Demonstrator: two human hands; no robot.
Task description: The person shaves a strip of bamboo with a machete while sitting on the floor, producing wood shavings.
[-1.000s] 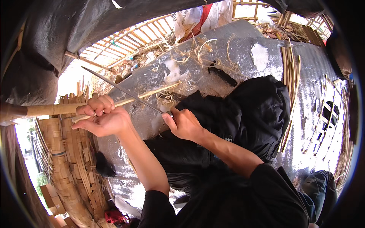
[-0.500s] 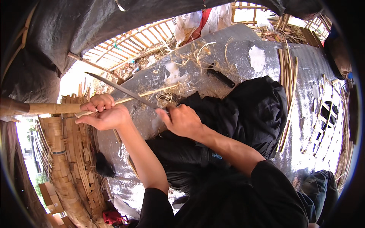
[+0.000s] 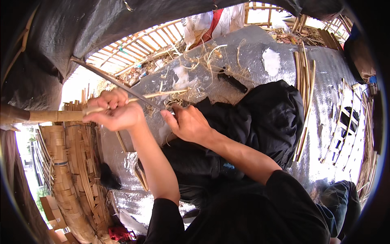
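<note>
A silver sheet (image 3: 252, 55) spreads under most of the scene, with bright glare on its lower right part. Above it at the upper left hangs a black tarp (image 3: 122, 24). Black cloth (image 3: 270, 110) lies bunched in the middle of the sheet, in front of the person. Down the left side stand rolls of flat woven bamboo (image 3: 61, 162), and toward the right edge a bundle of thin sticks (image 3: 301, 118) lies lengthwise beside the cloth. A white sack (image 3: 231, 20) with a red band sits at the far edge. A bamboo pole (image 3: 53, 116) comes in level from the left, its near end by the left hand (image 3: 115, 112). The long knife (image 3: 115, 82) slants up and leftward from the right hand (image 3: 189, 124), whose grip is closed on its near end. Its blade crosses the pale strip (image 3: 162, 94) just beyond the left hand; whether the two touch, I cannot tell. The left grip, palm up, is curled around the strip, which points right over the sheet. Farther off lie a black tool (image 3: 232, 79) and, smallest, loose curled fibres (image 3: 211, 57).
</note>
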